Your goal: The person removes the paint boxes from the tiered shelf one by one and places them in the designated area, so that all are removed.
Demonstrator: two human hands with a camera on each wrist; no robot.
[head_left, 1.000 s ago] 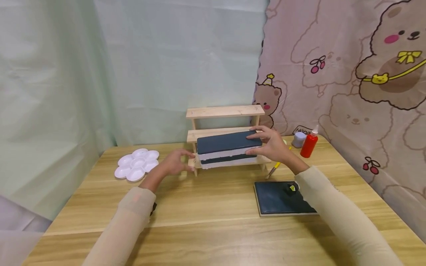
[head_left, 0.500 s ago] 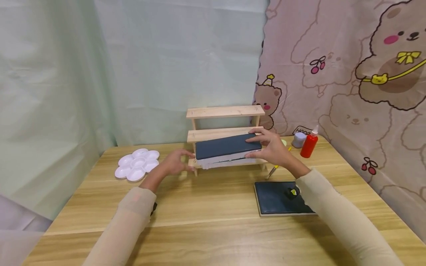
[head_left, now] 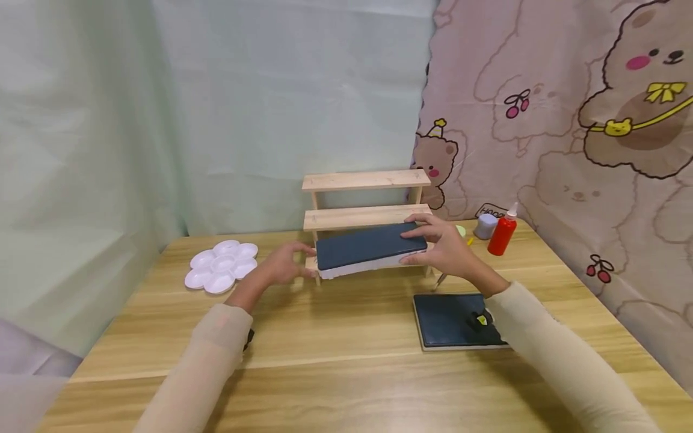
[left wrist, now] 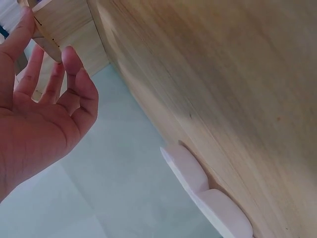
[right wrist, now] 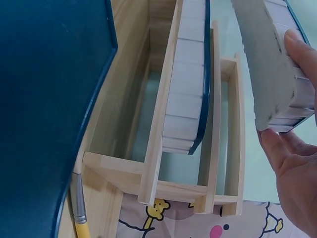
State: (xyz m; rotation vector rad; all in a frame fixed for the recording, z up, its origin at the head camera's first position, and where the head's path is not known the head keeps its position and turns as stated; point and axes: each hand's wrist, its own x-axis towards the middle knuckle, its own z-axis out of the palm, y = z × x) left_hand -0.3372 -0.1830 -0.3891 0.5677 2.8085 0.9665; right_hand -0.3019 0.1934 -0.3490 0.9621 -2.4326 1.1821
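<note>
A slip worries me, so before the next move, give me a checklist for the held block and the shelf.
1. Right grip pinching the held block: ok.
2. Left grip on the shelf's left end: ok.
3. Second block resting on the shelf: ok.
4. Held block in line with the shelf: not ok, it slants in the head view.
5. Held block fully clear of second block: cannot tell, its far end leaves the right wrist view.

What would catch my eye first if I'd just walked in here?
Probably the big cartoon bear on the pink curtain at the right, then the red bottle at the back right of the table. In the middle, the right hand holds a dark-topped box, tilted, at the wooden rack.
</note>
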